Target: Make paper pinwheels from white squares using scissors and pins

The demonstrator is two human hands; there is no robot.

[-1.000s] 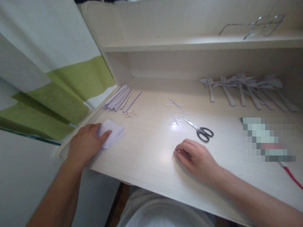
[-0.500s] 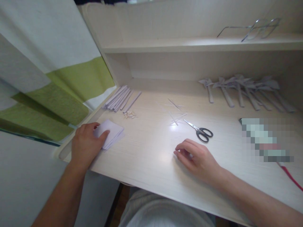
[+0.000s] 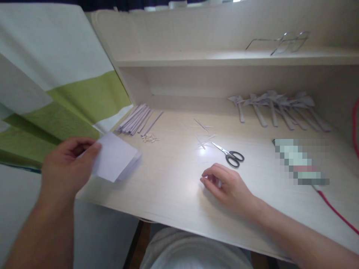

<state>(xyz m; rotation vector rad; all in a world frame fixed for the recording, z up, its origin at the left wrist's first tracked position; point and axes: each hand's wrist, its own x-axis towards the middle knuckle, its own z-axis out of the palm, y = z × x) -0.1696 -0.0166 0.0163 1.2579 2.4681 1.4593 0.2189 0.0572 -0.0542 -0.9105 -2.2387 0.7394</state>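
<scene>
My left hand (image 3: 70, 164) pinches a square piece of white paper (image 3: 113, 158) by its left corner, thumb on top, raised over the desk's left front edge. More paper shows behind its lower right side; whether that is also held I cannot tell. Resting on the desk, my right hand (image 3: 227, 186) has loosely curled fingers, the thumb tip near the index tip, and nothing visible between them. Black-handled scissors (image 3: 231, 155) lie just beyond it, blades pointing left. Several thin white sticks (image 3: 203, 142) are scattered left of the scissors.
Rolled paper tubes (image 3: 136, 119) and small pale pieces (image 3: 150, 138) lie at the back left. Paper pinwheels (image 3: 269, 106) on tubes line the back right. A blurred phone-like device (image 3: 298, 162) has a red cable (image 3: 336, 211). Glasses (image 3: 288, 43) sit on the shelf (image 3: 196, 61).
My left hand has lifted the paper and drawn it left, toward me. My right hand has kept its pose on the desk. The view has shifted slightly.
</scene>
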